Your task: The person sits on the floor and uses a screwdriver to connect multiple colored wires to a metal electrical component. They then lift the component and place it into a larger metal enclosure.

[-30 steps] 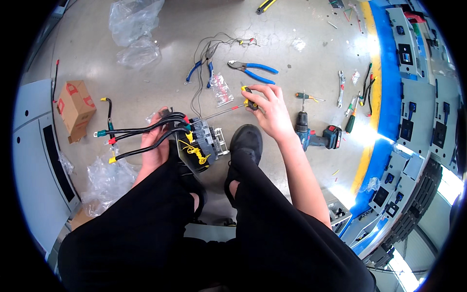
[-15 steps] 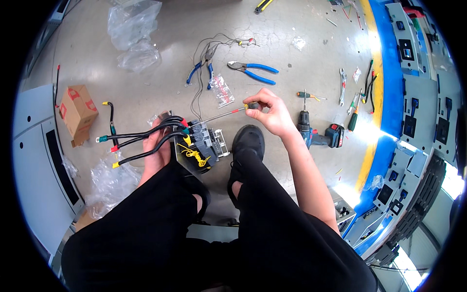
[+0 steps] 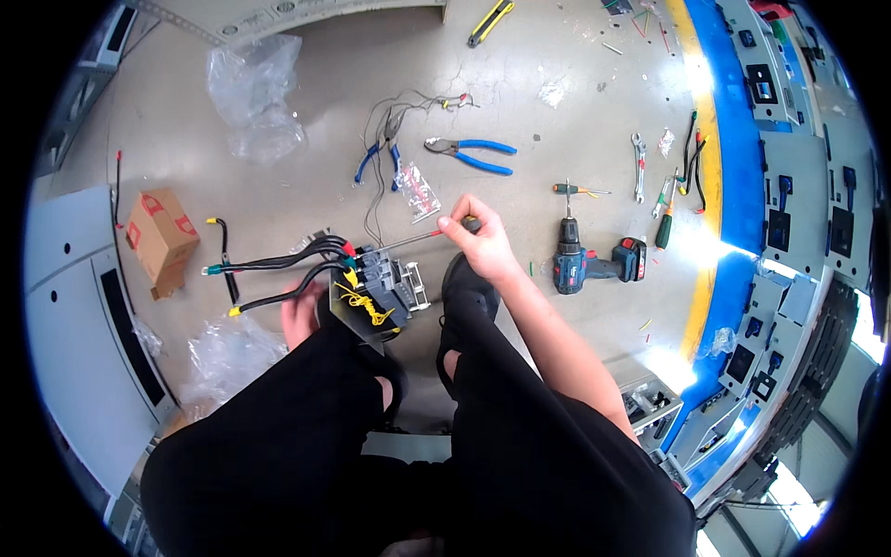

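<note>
Between my lower legs stands a grey electrical switching unit (image 3: 382, 283), apparently a circuit breaker, on a dark plate. Thick black cables (image 3: 295, 257) with green, red and yellow sleeves run from it to the left. A bundle of thin yellow wire (image 3: 368, 305) hangs on its near side. My right hand (image 3: 483, 243) is closed round the handle of a long thin screwdriver (image 3: 413, 240), whose shaft slants down left to the unit's far side, by the cable ends. Below the cables, beside the plate, is my left hand (image 3: 298, 316); its fingers are partly hidden, so its grip is unclear.
Blue-handled pliers (image 3: 393, 139) and cable cutters (image 3: 473, 155) lie ahead on the floor. To the right are a cordless drill (image 3: 585, 265), screwdrivers and a wrench (image 3: 639, 167). A cardboard box (image 3: 162, 237) and plastic bags (image 3: 255, 97) lie left, near grey cabinets (image 3: 70, 278).
My left hand has slid down from behind the cables toward the plate's lower left. My right hand still holds the screwdriver at the unit, its handle slightly lower. The whole view has shifted a little.
</note>
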Tool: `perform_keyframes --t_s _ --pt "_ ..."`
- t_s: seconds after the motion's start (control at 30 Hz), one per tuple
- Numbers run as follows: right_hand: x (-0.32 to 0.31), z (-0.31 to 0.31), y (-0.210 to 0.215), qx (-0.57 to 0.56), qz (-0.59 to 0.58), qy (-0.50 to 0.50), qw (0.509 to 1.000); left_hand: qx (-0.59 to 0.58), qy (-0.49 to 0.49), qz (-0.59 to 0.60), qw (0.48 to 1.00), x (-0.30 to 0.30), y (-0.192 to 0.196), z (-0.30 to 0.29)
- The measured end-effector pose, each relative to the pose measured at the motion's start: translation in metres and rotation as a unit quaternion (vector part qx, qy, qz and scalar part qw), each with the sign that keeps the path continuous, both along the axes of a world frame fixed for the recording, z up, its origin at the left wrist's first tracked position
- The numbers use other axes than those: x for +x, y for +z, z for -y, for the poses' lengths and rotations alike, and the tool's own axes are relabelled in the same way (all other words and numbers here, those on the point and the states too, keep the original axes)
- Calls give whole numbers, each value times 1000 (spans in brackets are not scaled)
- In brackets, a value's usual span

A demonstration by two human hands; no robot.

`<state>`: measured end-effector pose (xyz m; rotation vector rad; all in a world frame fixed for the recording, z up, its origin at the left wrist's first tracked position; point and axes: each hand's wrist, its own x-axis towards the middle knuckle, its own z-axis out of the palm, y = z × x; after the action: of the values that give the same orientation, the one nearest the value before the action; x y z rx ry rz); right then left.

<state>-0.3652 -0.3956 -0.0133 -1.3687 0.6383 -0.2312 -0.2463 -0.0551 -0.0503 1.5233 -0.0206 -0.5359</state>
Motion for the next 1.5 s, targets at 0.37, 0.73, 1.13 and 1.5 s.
perform_keyframes --t_s 0.37,0.73,1.13,1.5 --pt "-4 -3 7 -2 5 2 1000 234 -465 347 780 130 193 127" --pt "-4 -7 28 -111 46 23 992 213 -701 -38 679 178 134 163" --pt "2 -1 47 -147 38 85 985 200 -703 73 679 172 132 141" --pt "7 9 70 -110 -133 167 971 218 -654 71 721 165 127 131"
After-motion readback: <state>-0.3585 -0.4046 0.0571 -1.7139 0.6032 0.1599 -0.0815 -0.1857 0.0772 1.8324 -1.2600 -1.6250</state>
